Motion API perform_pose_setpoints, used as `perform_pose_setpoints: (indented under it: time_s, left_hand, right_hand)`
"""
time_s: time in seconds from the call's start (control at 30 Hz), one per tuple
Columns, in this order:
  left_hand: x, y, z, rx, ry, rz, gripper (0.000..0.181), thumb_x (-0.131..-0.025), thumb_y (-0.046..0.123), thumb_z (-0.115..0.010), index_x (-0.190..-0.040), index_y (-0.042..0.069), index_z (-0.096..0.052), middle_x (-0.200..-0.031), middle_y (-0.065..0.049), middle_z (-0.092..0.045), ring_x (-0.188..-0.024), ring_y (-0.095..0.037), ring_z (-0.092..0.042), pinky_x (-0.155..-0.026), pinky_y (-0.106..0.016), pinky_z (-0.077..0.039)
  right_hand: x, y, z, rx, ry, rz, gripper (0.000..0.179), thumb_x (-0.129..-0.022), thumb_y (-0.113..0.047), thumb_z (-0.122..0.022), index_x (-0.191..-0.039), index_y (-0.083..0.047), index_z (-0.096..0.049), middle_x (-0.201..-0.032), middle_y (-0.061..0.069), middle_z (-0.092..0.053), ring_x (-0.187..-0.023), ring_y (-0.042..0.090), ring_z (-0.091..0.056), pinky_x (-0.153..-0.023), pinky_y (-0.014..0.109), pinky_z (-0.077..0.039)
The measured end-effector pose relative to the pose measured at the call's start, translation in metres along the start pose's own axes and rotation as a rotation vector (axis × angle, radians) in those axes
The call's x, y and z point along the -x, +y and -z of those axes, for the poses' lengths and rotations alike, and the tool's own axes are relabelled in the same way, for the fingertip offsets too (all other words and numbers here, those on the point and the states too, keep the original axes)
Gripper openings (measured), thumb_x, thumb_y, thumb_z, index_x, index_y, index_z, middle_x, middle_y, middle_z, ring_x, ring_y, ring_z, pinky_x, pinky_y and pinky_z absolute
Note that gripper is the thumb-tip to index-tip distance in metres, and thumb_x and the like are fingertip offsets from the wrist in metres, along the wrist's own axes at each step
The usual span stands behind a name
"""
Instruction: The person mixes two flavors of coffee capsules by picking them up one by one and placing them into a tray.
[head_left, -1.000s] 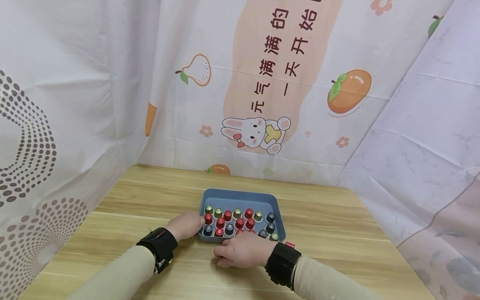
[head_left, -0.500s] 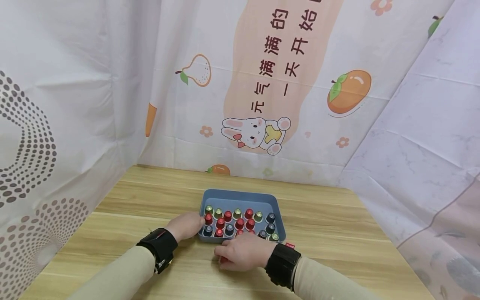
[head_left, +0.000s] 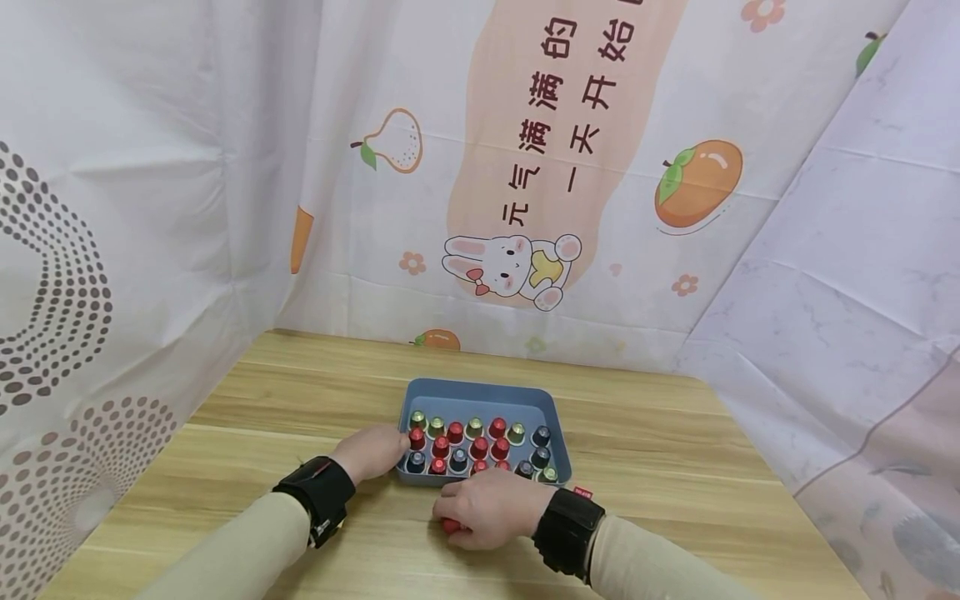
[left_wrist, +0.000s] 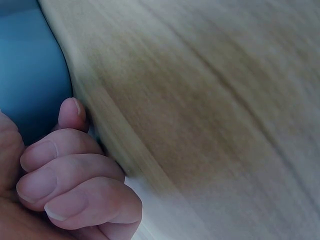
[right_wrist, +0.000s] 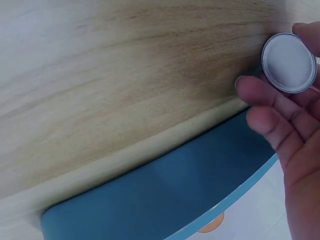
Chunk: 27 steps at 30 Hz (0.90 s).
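Observation:
My left hand (head_left: pixel 372 451) grips the left wall of a blue tray (head_left: pixel 480 390), its thumb over the rim. In the left wrist view the fingers (left_wrist: pixel 75 170) are curled beside the tray's corner. Just in front of the tray's near edge, my right hand (head_left: pixel 491 508) pinches a red coffee capsule (head_left: pixel 452 526) between thumb and fingers. The right wrist view shows the round silver lid of that coffee capsule (right_wrist: pixel 289 62) facing the camera, with two other fingers spread below it. Several red, green-gold and dark blue capsules stand lid-down in the tray.
The tray stands on a wood-grain table (head_left: pixel 637 467). A printed curtain (head_left: pixel 585 275) hangs along the back, with more cloth (head_left: pixel 172 208) at the left and right sides. The right forearm and hand overlap the tray's near right edge.
My right hand has shifted slightly right and toward me and turned, so the red coffee capsule in its fingers now shows. The left hand and tray have stayed put.

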<state>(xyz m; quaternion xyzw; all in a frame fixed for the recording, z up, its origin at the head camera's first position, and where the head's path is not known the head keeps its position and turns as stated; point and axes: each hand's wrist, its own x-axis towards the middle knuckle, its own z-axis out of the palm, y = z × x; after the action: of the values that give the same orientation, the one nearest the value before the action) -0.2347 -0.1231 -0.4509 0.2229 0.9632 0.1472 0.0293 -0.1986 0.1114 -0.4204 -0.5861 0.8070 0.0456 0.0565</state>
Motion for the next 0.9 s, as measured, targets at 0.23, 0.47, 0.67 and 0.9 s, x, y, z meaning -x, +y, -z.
perform_pose_setpoints:
  time_s: [0.23,0.47,0.67,0.9]
  left_hand:
    - [0.001,0.001,0.001,-0.033,-0.011,-0.028,0.023,-0.101,0.006,-0.05,-0.08,0.009,-0.058,-0.073,-0.003,-0.047,-0.067,-0.02,-0.042,-0.066,-0.038,-0.038]
    - [0.003,0.002,0.003,0.007,-0.01,-0.003,0.023,-0.101,0.007,-0.049,-0.08,0.008,-0.058,-0.074,-0.004,-0.049,-0.068,-0.021,-0.043,-0.067,-0.039,-0.039]
    - [0.003,0.003,0.003,0.011,-0.002,0.006,0.025,-0.102,0.008,-0.048,-0.079,0.008,-0.058,-0.073,-0.004,-0.049,-0.067,-0.021,-0.043,-0.066,-0.039,-0.039]
    - [0.003,0.002,0.004,-0.011,-0.005,-0.019,0.027,-0.101,0.006,-0.047,-0.076,0.009,-0.055,-0.07,-0.002,-0.045,-0.065,-0.019,-0.041,-0.064,-0.036,-0.036]
  right_hand:
    - [0.0,-0.001,0.002,-0.029,0.01,0.017,0.017,-0.094,-0.024,-0.073,-0.108,-0.021,-0.064,-0.092,-0.013,-0.055,-0.07,-0.006,-0.046,-0.065,0.007,-0.038]
    - [0.001,-0.001,0.003,0.009,0.063,0.047,0.02,-0.095,-0.021,-0.071,-0.115,-0.02,-0.067,-0.093,-0.011,-0.054,-0.07,-0.006,-0.045,-0.064,0.008,-0.038]
    - [0.003,-0.002,0.008,-0.03,0.097,0.036,0.015,-0.099,-0.023,-0.068,-0.112,-0.019,-0.066,-0.095,-0.012,-0.055,-0.071,-0.008,-0.046,-0.066,0.006,-0.039]
    - [0.006,-0.001,0.02,-0.136,0.122,-0.007,0.019,-0.099,-0.029,-0.069,-0.111,-0.015,-0.063,-0.094,-0.01,-0.054,-0.071,-0.005,-0.047,-0.067,0.008,-0.039]
